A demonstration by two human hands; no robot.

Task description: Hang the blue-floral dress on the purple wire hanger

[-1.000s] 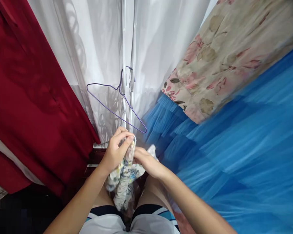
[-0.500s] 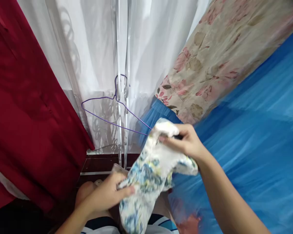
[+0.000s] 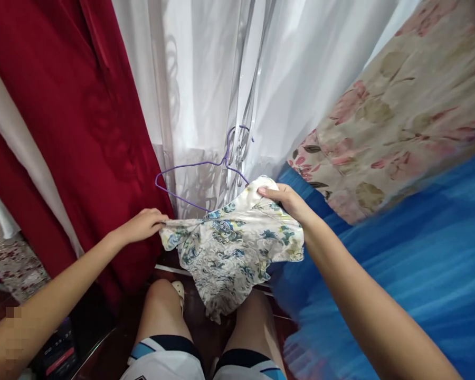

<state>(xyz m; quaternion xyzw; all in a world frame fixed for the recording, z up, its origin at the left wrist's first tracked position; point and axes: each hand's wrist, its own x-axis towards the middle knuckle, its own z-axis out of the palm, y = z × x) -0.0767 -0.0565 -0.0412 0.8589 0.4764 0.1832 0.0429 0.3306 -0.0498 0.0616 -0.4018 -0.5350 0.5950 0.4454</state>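
Both arms were stretched out in front of the body, spread apart from each other. The left arm came in from the bottom left corner and went up toward the middle. The left hand [image 3: 143,224] was turned palm down, with its fingers curled in and pinched tight together. The right arm came in from the bottom right corner and was longer in the picture. The right hand [image 3: 285,201] was a bit higher than the left one. Its fingers were bent and pinched shut too, with the thumb on top. Two bare knees showed below, between the arms.
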